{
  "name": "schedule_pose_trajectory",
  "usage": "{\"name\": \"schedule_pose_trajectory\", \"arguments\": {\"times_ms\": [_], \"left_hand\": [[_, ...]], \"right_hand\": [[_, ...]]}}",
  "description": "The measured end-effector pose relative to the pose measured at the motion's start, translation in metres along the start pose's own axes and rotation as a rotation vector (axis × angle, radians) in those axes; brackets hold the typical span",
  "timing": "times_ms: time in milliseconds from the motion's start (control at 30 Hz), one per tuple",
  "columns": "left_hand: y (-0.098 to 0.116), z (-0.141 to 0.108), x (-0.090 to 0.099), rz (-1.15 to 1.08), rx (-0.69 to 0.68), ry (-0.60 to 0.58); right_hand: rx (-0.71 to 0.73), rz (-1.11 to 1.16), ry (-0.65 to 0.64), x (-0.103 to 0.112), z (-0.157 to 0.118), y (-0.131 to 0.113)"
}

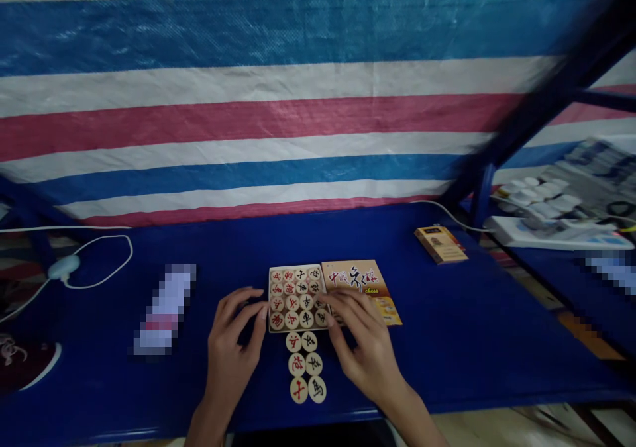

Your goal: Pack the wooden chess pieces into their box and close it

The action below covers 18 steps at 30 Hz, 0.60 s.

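A shallow open box (269, 301) on the blue table holds rows of round Chinese chess pieces with red and black characters. My left hand (236, 334) is beside the box's left edge, its fingers curved and apart, with nothing in it. My right hand (362, 344) reaches over the right edge; its fingertips partly cover the rightmost pieces, and its thumb and forefinger are apart. Below the box, more pieces lie in two short columns, a red one (299, 390) and a black one (317, 389) nearest me. The printed box lid (348, 271) lies to the right, partly under my right hand.
A blurred-out phone-like object (165, 308) lies on the left of the blue table (447, 361). A white cable with a round plug (63, 267) is farther left, above a dark red shoe (24, 362). A small yellow-brown box (441, 244) and a white power strip (556, 234) are at right.
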<state>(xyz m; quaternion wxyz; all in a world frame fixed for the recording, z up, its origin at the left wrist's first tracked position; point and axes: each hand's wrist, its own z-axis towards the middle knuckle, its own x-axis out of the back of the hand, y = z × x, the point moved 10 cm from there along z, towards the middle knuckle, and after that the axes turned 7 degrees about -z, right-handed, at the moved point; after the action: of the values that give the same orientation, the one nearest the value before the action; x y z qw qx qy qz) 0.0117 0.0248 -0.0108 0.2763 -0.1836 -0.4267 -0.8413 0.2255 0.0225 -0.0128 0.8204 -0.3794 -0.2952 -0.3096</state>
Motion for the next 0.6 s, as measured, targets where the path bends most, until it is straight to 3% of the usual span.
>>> {"name": "schedule_pose_trajectory", "arguments": {"times_ms": [100,300,433,600], "left_hand": [[0.012,-0.023,0.006,-0.004,-0.016,-0.033],[0.042,-0.066,-0.007,0.095,-0.182,-0.215],[0.048,-0.072,-0.016,0.125,-0.219,-0.217],[0.042,-0.084,-0.024,0.086,-0.204,-0.119]], "right_hand": [[0.021,0.017,-0.043,0.006,-0.022,-0.009],[0.087,-0.123,-0.201,0.003,-0.065,-0.022],[0.143,-0.150,-0.267,-0.011,-0.071,-0.026],[0.183,-0.095,-0.282,-0.018,-0.074,-0.028]]}}
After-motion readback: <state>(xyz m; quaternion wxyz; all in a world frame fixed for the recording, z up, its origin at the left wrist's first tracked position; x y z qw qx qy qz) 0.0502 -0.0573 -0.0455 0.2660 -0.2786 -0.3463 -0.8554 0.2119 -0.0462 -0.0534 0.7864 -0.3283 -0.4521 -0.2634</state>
